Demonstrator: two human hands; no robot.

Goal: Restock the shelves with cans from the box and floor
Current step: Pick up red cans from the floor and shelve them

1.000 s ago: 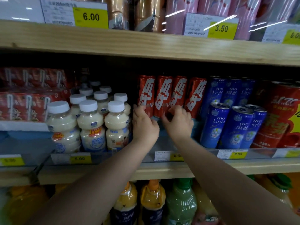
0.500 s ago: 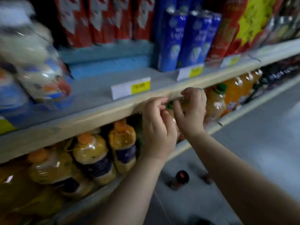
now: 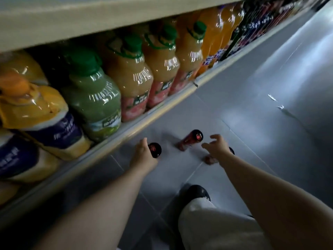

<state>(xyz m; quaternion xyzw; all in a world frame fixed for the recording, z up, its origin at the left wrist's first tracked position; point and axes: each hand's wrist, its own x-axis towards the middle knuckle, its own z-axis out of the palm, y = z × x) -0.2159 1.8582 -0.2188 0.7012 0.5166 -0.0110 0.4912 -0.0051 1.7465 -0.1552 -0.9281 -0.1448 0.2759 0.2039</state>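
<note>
Three red cans stand on the grey floor in front of the bottom shelf. My left hand (image 3: 143,156) is down at the left can (image 3: 155,150), touching its near side; its fingers are hidden behind the back of the hand. The middle can (image 3: 190,140) stands free between my hands. My right hand (image 3: 217,147) hovers with its fingers spread over the right can (image 3: 210,159), which it mostly hides. The view is blurred by motion.
The bottom shelf (image 3: 126,130) runs diagonally at the left, packed with large juice bottles (image 3: 129,76) with green and orange caps. My dark shoe (image 3: 196,193) and pale trouser leg (image 3: 207,224) are just below the cans. Grey tiled floor (image 3: 270,87) stretches to the right.
My view has swung from the middle shelf down to the floor. Both hands left the shelved red cans and dropped to the cans on the floor.
</note>
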